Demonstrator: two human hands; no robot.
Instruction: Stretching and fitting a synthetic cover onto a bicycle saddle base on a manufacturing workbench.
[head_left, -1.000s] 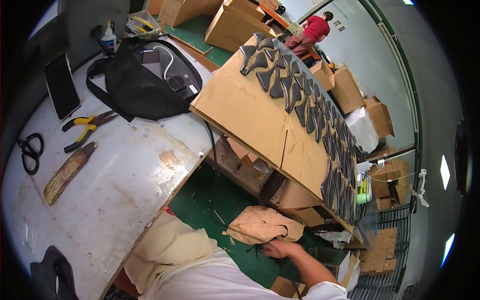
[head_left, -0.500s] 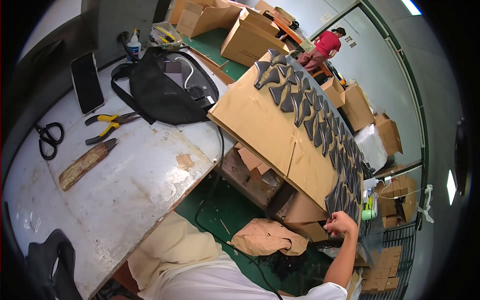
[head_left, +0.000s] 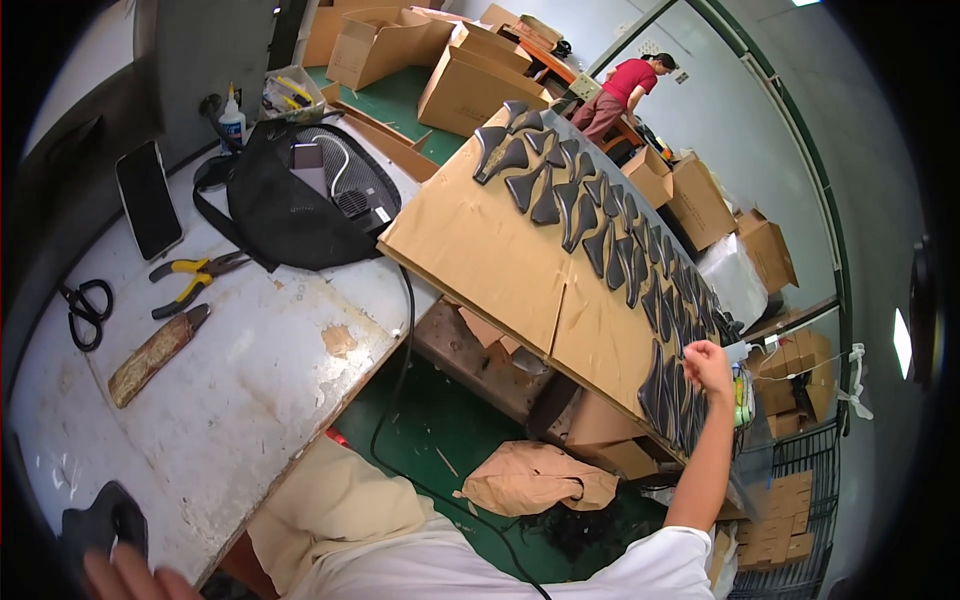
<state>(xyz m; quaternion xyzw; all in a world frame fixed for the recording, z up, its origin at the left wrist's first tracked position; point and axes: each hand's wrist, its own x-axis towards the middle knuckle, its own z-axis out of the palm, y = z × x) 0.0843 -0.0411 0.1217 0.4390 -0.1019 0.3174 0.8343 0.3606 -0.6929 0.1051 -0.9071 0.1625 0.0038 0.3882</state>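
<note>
At eight o'clock the left hand (head_left: 140, 582) has entered view beside a curved black piece (head_left: 85, 525); its blurred grip can't be read. Between three and four, the right hand (head_left: 708, 369) has moved up over the rows of black pieces (head_left: 632, 275), apparently shifting attention there; fingers curled, any hold unclear. The scuffed worktop (head_left: 250, 340) at nine bears scissors (head_left: 78, 300) and pliers (head_left: 203, 272); cardboard (head_left: 480, 235) at two carries the rows; a co-worker (head_left: 632, 78) stands at one.

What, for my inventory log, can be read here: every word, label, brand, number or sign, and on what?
Nothing is legible.
Open cardboard box: faint print, too small to read.
Squeeze bottle: any print too small and blurred.
Black bag: white tag, too small to read.
</note>
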